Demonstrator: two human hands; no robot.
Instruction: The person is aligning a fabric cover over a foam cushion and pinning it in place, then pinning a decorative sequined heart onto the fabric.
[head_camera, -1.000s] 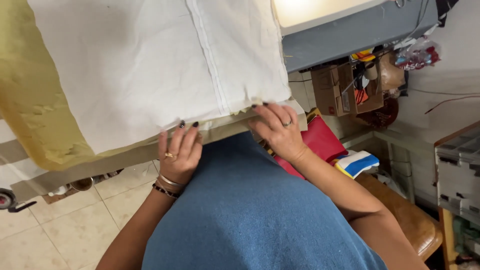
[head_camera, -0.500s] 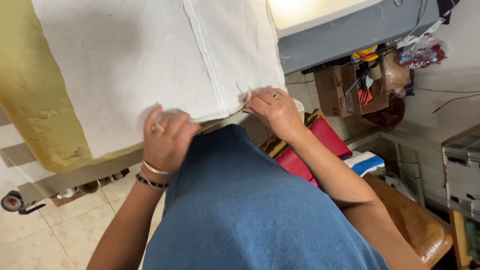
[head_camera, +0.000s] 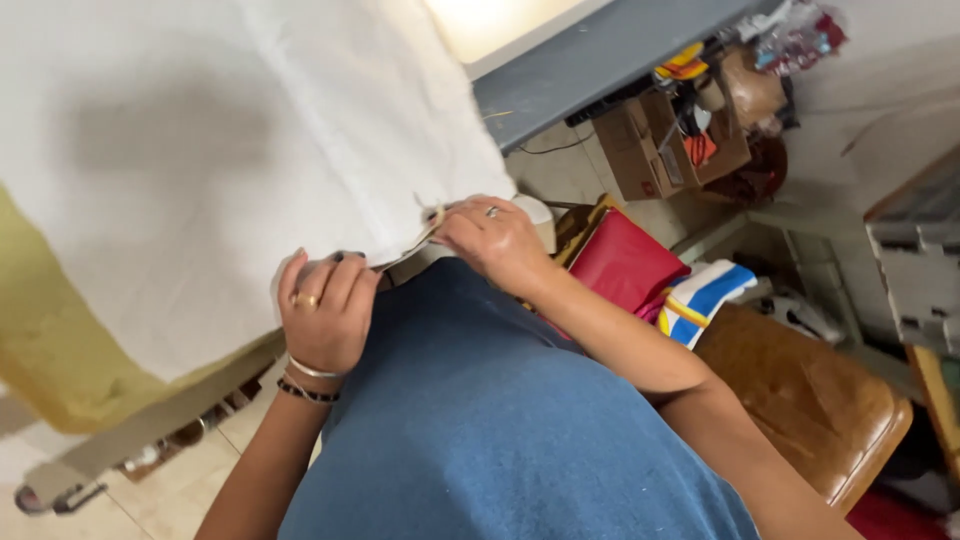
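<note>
A large white cloth (head_camera: 200, 130) lies spread over a table whose top is covered in a yellow-green layer (head_camera: 50, 350). My left hand (head_camera: 325, 310), with a ring and wrist bangles, grips the near edge of the cloth with curled fingers. My right hand (head_camera: 490, 240), also ringed, pinches the same hem a little to the right, at the frayed corner. Both hands are close together, right in front of my blue shirt (head_camera: 500, 420).
A brown leather stool (head_camera: 810, 400) stands at my right. Red (head_camera: 625, 265) and blue-striped (head_camera: 705, 295) cloths lie beside it. A cardboard box (head_camera: 650, 150) of odds and ends sits under a grey bench (head_camera: 600, 60). Tiled floor (head_camera: 170, 490) shows below the table.
Both hands have drawn closer together along the cloth's near edge. The view has swung left and closer, so the cloth fills more of the picture.
</note>
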